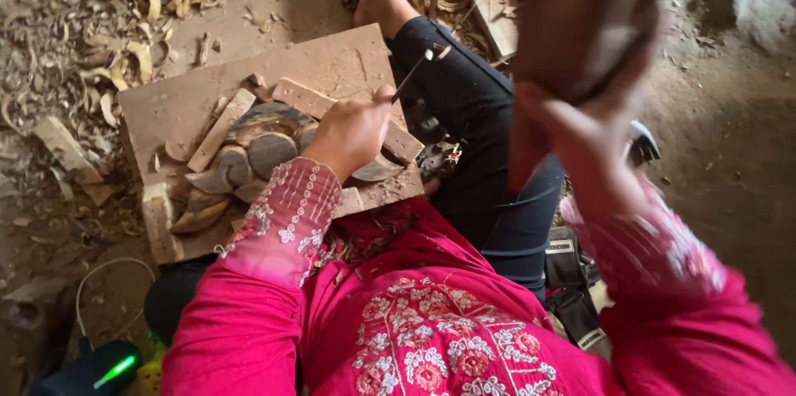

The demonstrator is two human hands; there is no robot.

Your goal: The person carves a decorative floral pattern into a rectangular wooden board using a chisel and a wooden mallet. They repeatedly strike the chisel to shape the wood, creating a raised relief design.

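Note:
My left hand point(351, 131) is closed around a thin metal chisel point(412, 72), whose tip rests on a carved wooden piece point(265, 151) with rounded relief shapes. That piece lies on a flat wooden board point(191, 97) across my lap. My right hand point(572, 126) is raised close to the camera, blurred, gripping a wooden mallet point(593, 14). Both arms wear pink embroidered sleeves.
Wood shavings point(124, 6) cover the dirt floor at the upper left. A loose wood block point(66, 151) lies left of the board. A device with a green light point(112, 369) and a white cable point(104, 272) sits at the bottom left. My dark-trousered leg point(481, 114) stretches forward.

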